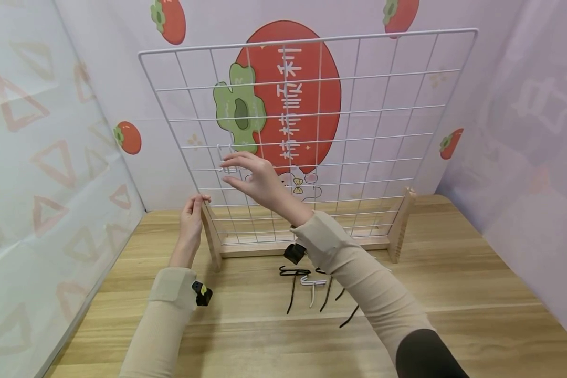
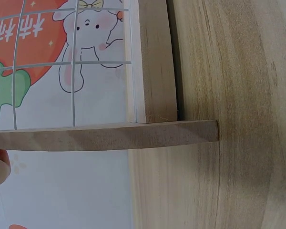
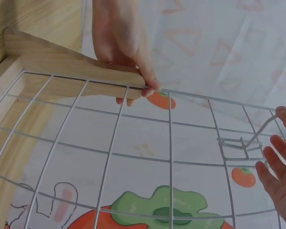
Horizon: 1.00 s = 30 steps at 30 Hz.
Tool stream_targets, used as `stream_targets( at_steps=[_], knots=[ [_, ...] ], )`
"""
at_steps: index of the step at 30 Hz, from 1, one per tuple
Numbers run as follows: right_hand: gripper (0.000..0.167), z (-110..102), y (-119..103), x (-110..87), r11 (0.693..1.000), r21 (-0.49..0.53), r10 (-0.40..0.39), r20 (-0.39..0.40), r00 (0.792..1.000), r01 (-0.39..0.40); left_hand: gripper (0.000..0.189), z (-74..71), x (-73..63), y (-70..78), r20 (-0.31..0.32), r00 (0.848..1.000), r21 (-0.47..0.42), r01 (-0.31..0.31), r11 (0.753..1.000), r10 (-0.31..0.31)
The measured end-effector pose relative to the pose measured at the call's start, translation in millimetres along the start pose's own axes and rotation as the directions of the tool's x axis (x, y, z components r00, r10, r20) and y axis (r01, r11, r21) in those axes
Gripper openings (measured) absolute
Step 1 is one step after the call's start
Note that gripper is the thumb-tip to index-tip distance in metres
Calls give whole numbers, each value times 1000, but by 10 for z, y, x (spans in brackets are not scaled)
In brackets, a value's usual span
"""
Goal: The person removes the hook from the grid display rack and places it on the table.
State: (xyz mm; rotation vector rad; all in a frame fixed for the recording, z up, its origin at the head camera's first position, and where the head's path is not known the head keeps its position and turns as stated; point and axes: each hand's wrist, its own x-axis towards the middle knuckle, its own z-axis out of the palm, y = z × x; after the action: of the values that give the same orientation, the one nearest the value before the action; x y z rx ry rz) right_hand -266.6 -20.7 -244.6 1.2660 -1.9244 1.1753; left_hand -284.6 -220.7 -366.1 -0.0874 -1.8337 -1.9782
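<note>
A white wire grid stands upright in a wooden stand. My left hand grips the top of the stand's left upright; in the right wrist view its thumb and fingers lie on either side of the wood. Toward the grid's left side, a white hook sits on the wires. Around its front is my right hand, thumb and fingers spread apart. In the right wrist view, one digit touches the tip of the hook's arm, and the other fingers are away from it.
Several loose hooks lie on the wooden table before the stand, among them a black hook and a white hook. My right forearm partly covers them. Behind the grid hangs a printed backdrop; a pale curtain borders the left.
</note>
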Motion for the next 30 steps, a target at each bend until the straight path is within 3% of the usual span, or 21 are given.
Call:
stream_targets(
  at_steps=[7, 30],
  knots=[
    [22, 32, -3, 31, 999, -29, 45, 25, 999, -44, 23, -7, 1, -15, -2, 1000, -3, 0, 1000, 0],
    [13, 152, 63, 50, 998, -37, 51, -19, 999, -52, 20, -7, 6, -37, -8, 1000, -21, -14, 1000, 13]
  ],
)
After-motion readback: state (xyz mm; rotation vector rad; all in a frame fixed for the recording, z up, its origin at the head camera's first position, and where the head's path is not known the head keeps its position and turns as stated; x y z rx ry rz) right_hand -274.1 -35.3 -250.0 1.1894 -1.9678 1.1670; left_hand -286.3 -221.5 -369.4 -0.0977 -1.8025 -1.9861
